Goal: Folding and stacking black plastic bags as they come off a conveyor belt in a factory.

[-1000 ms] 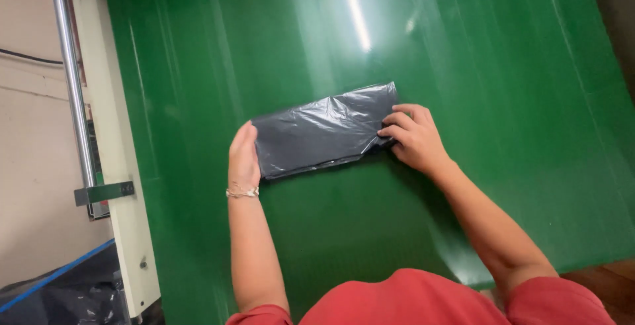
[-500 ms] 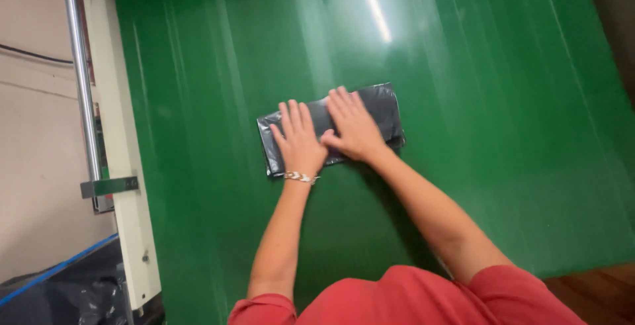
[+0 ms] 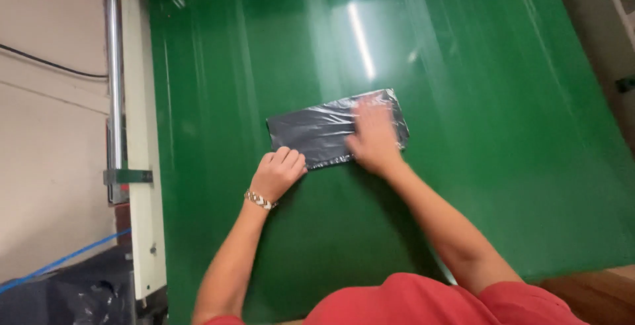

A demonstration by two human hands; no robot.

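Observation:
A flat dark grey package wrapped in clear plastic [image 3: 317, 128] lies on a glossy green surface [image 3: 476, 100], tilted slightly. My left hand [image 3: 278, 173], with a metal bracelet at the wrist, has its fingers curled at the package's near left corner, touching its edge. My right hand [image 3: 374, 138] lies flat on the right half of the package, blurred by motion. Nothing is lifted off the surface.
A cream-coloured frame [image 3: 142, 166] with a metal rod [image 3: 114, 67] runs along the green surface's left edge. A beige wall with a black cable [image 3: 53, 65] lies beyond it. Dark plastic bags [image 3: 73, 298] and a blue cord [image 3: 66, 259] sit at lower left.
My left hand has slid off the top of the package to its near left corner and curled. My right hand has moved rightward across the package, still flat on it.

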